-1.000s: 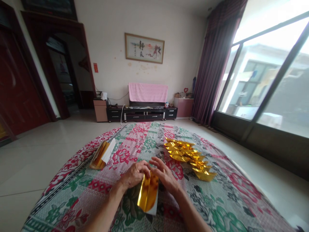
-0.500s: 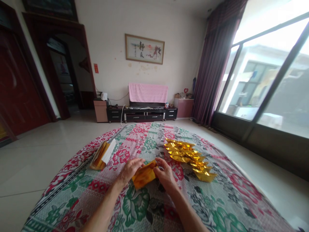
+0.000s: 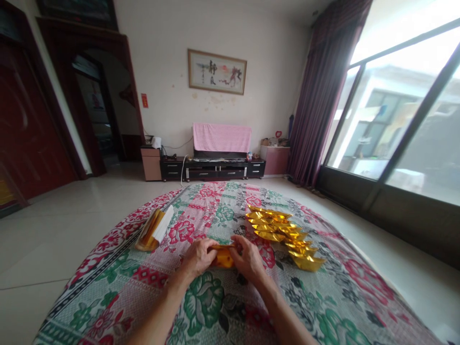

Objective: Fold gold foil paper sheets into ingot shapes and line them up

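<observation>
A piece of gold foil paper [image 3: 224, 258] is held between my two hands above the flowered tablecloth, its upper edge running level. My left hand [image 3: 200, 258] pinches its left end, with thumb and fingers closed. At the other end, my right hand [image 3: 247, 258] grips it with bent fingers. Parts of the paper are covered by the fingers. To the right lie several folded gold paper ingots [image 3: 269, 225], shaped like small boats and set in overlapping rows. On the left rests a stack of gold paper sheets [image 3: 149, 234] with a white wrapper beside it.
The round table is covered by a floral cloth [image 3: 204, 302]. Beyond it stands a low black TV cabinet [image 3: 215, 170] with a pink cloth [image 3: 222, 137] draped over the screen. A purple curtain [image 3: 312, 96] and large windows are on the right, a red door [image 3: 32, 120] on the left.
The gold paper has gone from a tilted, slanting sheet to a level, narrower strip between my hands. My left hand has moved slightly down, and both hands grip the paper's ends.
</observation>
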The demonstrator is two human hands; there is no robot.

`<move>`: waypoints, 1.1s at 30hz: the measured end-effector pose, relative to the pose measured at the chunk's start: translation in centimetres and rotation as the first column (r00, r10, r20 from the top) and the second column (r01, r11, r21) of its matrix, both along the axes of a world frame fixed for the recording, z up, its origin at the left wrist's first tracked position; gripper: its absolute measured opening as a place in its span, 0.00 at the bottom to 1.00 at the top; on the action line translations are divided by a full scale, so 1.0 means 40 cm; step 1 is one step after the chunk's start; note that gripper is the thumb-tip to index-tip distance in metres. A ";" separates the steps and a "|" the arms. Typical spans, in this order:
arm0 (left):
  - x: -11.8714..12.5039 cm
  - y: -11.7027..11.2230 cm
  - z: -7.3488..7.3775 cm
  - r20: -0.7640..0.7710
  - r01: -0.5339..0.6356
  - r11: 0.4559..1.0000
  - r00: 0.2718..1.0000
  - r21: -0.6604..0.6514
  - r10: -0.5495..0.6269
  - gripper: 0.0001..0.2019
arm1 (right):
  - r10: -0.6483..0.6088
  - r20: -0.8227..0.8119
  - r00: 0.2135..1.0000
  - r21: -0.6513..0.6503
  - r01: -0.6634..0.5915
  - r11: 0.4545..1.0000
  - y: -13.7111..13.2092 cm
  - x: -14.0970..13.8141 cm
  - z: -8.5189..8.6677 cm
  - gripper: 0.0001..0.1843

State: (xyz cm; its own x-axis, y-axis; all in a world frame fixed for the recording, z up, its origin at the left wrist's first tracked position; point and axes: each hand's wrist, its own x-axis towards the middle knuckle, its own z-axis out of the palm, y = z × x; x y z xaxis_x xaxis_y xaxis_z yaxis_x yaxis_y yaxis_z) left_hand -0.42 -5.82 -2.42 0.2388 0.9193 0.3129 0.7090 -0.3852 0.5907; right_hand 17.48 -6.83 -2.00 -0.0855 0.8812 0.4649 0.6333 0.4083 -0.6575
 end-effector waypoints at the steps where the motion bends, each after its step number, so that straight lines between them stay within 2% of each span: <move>1: 0.000 0.000 -0.001 0.000 0.003 1.000 1.000 -0.003 -0.003 0.13 | 0.042 0.024 0.999 -0.006 -0.042 0.999 0.008 0.002 0.000 0.14; 4: -0.002 0.004 0.000 0.041 -0.002 0.999 0.999 -0.047 0.004 0.13 | 0.136 0.093 0.986 -0.044 -0.133 0.990 0.032 0.011 0.001 0.13; 7: -0.009 0.016 0.010 0.053 -0.002 0.994 0.999 -0.110 0.007 0.14 | 0.130 0.119 0.984 -0.052 -0.125 0.991 0.051 0.021 0.001 0.13; 9: -0.012 0.027 0.020 0.006 -0.016 0.992 1.000 -0.122 0.017 0.14 | 0.106 0.131 0.986 -0.025 -0.104 0.994 0.057 0.027 -0.002 0.12; 12: -0.014 0.047 0.031 -0.102 0.021 0.999 0.994 -0.027 -0.024 0.13 | 0.068 0.149 0.986 0.029 -0.073 0.997 0.057 0.032 -0.008 0.12; 16: -0.013 0.065 0.024 -0.209 0.076 0.992 0.976 0.099 -0.054 0.13 | 0.019 0.182 0.983 0.055 -0.030 0.998 0.046 0.031 -0.013 0.11; 23: -0.029 0.082 0.001 -0.133 0.153 0.981 0.982 0.116 -0.137 0.13 | 0.016 0.189 0.982 0.037 -0.023 0.999 0.042 0.037 -0.016 0.10; 27: -0.035 0.082 -0.006 -0.077 0.175 0.974 0.983 0.146 -0.165 0.10 | 0.031 0.191 0.981 0.026 -0.037 0.999 0.044 0.043 -0.018 0.10; 33: -0.028 0.065 -0.011 -0.140 0.187 0.956 0.977 0.228 -0.158 0.09 | 0.044 0.209 0.977 0.010 -0.047 0.999 0.042 0.044 -0.017 0.10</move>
State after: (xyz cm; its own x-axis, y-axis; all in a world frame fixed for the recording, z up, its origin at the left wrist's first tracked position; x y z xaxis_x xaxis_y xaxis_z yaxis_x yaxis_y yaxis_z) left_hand -1.54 -3.22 -2.87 0.4364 0.7627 0.4773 0.6786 -0.6274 0.3820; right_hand 19.25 -5.15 -2.66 -0.2218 0.8673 0.4457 0.7364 0.4486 -0.5064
